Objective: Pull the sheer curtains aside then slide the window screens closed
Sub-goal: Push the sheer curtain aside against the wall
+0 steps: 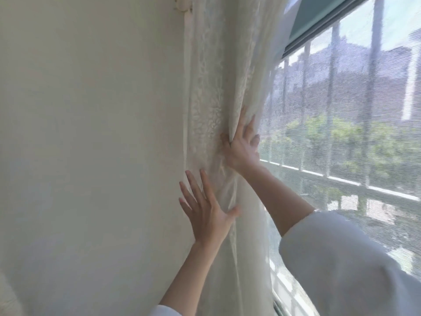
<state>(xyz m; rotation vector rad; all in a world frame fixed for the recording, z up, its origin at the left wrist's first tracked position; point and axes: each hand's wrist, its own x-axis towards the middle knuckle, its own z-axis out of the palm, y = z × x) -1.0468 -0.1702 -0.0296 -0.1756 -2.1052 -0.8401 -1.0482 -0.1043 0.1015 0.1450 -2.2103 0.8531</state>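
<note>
Plain off-white wall (86, 133) across the whole left half of the scene. To its right, a wide window (355, 124) filling the right side, covered by a fine grey mesh window screen (341, 156); through the mesh, blurred buildings, green foliage and a pale railing (341, 181) outside. At upper right, a teal roller blind (319, 19), partly lowered over the top of the window.

Between wall and window, the sheer curtain (216, 87), cream with a faint leaf pattern, gathered into a narrow vertical bunch against the wall edge, hanging from top to bottom of the scene. Right edge of the bunch loose and see-through over the left margin of the window.

White sleeve (341, 270) of the right arm at near right, bare forearm reaching up and left. Another white cuff just visible at the bottom, below the left forearm.

Right hand (241, 147) higher up, pressed into the curtain, fingers spread upward, thumb and palm pinching a fold of fabric between them. Left hand (207, 210) lower and nearer, flat and open, fingers splayed, palm against the gathered fabric at the wall edge, thumb hooked over a fold; grasping nothing firmly, only pushing.

Small pale fixture (182, 4) at the top of the wall, just left of the curtain; blurred, kind not clear.
</note>
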